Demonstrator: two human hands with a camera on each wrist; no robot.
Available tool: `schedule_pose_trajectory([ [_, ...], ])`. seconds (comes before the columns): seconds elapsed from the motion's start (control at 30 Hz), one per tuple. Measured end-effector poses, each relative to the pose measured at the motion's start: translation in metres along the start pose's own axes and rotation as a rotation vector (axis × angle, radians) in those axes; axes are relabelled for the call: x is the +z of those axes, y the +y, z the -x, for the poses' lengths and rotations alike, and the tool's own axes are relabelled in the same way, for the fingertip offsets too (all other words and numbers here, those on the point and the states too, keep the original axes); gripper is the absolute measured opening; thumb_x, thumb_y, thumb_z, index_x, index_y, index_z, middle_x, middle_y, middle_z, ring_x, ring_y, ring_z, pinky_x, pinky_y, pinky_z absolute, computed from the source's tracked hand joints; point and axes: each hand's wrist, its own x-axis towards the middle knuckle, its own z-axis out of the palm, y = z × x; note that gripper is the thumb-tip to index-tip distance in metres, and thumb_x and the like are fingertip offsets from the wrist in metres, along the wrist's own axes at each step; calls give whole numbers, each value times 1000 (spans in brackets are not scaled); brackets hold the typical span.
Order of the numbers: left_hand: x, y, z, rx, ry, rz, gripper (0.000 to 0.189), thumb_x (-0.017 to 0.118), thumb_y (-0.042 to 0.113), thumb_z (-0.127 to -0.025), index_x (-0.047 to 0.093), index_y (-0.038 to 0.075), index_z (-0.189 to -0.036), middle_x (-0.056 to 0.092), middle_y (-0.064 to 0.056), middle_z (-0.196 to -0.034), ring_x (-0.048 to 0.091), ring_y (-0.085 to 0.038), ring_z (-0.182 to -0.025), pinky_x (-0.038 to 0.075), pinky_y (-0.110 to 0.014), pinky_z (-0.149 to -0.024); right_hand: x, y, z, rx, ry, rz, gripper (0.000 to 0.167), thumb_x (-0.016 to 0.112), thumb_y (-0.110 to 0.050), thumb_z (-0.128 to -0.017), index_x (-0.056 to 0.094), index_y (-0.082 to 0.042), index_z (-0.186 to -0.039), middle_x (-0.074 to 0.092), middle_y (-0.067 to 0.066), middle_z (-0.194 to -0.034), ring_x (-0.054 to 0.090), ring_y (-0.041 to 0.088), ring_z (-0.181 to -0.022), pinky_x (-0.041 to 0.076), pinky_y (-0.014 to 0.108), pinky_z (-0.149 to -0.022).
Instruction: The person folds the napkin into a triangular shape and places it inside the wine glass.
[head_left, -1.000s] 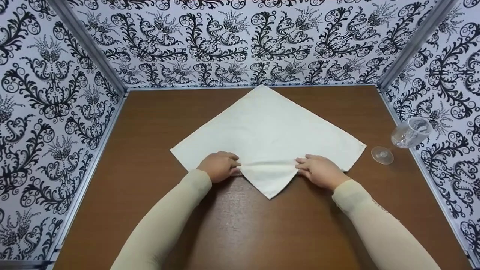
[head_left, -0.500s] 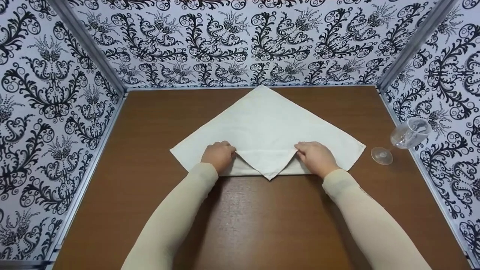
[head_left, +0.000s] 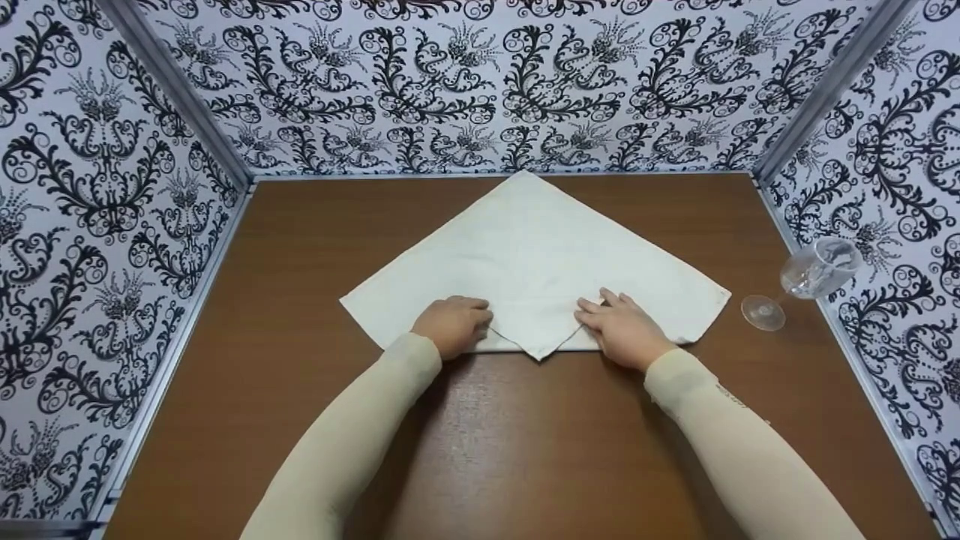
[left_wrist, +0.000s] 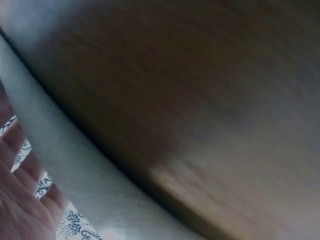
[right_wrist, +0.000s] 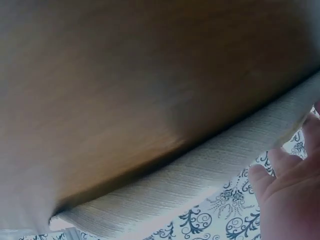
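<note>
A cream cloth napkin (head_left: 525, 232) lies on the table with its far corner at the back edge. Its near side is folded over, and the small triangular flap (head_left: 537, 326) points toward me, its tip slightly past the front fold. My left hand (head_left: 452, 326) rests on the flap's left edge, fingers extended. On the flap's right edge lies my right hand (head_left: 624, 331), fingers spread and pressing on the cloth. Both wrist views catch the napkin's folded front edge (left_wrist: 90, 160) up close, with straight fingers beyond it.
A clear stemmed wine glass (head_left: 819, 268) stands at the right side of the brown wooden table (head_left: 517, 457). Patterned black-and-white walls (head_left: 465, 82) with grey metal frames enclose the back and both sides.
Both hands folded the napkin's near corner farther back, so the flap's tip moved away from me. They then let go of the crease and came down onto the flap.
</note>
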Motion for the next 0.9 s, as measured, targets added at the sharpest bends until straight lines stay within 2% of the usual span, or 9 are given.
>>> schedule_pose_trajectory([
  [0.27, 5, 0, 0, -20, 17, -11, 20, 68, 38, -103, 77, 23, -114, 67, 4, -145, 67, -28, -127, 59, -49, -98, -1, 2, 1, -14, -45, -4, 45, 64, -29, -105, 63, -13, -147, 56, 8, -157, 41, 49, -151, 31, 64, -124],
  [0.43, 7, 1, 1, -24, 13, -6, 20, 71, 39, -101, 81, 25, -112, 71, 5, -139, 69, -27, -123, 59, -46, -100, -3, -1, 3, -22, -61, 19, 41, 65, -28, -104, 67, -14, -143, 59, 6, -154, 47, 47, -147, 35, 61, -122],
  [0.7, 5, 6, 3, -59, 19, 1, 21, 72, 36, -101, 83, 26, -116, 74, 6, -133, 69, -24, -119, 59, -43, -99, 1, -4, 4, -99, 55, 103, 24, 70, -21, -101, 80, -15, -122, 70, 4, -141, 64, 42, -131, 49, 57, -111],
  [0.9, 5, 5, -1, -50, 65, -10, 16, 70, 32, -102, 84, 25, -103, 78, 6, -118, 73, -24, -105, 61, -44, -89, 3, -3, -1, -117, 160, 56, 11, 71, -17, -99, 81, -11, -101, 78, 7, -125, 69, 40, -123, 47, 59, -112],
])
